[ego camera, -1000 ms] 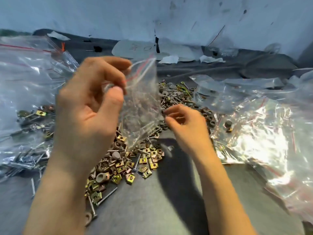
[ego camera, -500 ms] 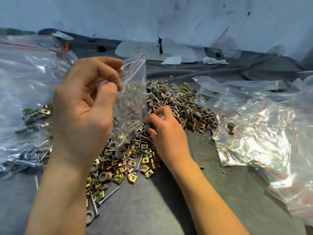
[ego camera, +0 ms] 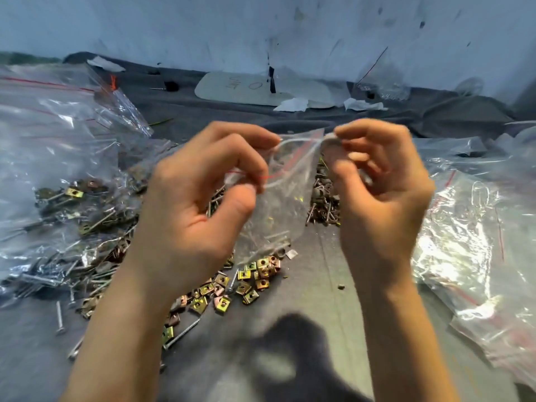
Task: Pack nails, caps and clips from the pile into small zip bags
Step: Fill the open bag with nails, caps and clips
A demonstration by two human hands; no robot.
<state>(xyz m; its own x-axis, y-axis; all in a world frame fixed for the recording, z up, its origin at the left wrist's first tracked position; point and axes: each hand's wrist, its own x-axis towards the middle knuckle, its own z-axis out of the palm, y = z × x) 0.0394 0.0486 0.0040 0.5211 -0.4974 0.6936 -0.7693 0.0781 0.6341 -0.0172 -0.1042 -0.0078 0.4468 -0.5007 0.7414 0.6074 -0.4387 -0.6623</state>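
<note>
Both hands are raised over the grey cloth [ego camera: 290, 329] with a small clear zip bag [ego camera: 278, 204] held between them. The left hand [ego camera: 200, 210] pinches the bag's top edge near its red zip line, thumb pressed against the fingertips on the plastic; the other fingers curl loosely above. The right hand [ego camera: 383, 198] grips the opposite corner of the bag's mouth between thumb and forefinger, with its remaining fingers folded inward; this hand is blurred, so the exact contact is hard to read. The bag hangs down from both sets of fingers, tilted, and a few pale nails lie in its lower end, just below the left thumb; whether the mouth is sealed I cannot tell. Beneath the fingers and behind the hanging bag lies the pile [ego camera: 255, 280] of loose hardware: brass-coloured square clips spread below the bag's bottom, and darker nails and caps [ego camera: 322, 204] showing in the gap just inside the right palm. A long screw [ego camera: 182, 333] lies on the cloth near the left wrist, and a single nail [ego camera: 59, 316] rests well to the outside of the left forearm. Far out from the left fingers sits a large clear bag [ego camera: 58, 175] holding clips and nails. Outside the right hand, a heap of empty zip bags [ego camera: 470, 242] glints on the cloth.
</note>
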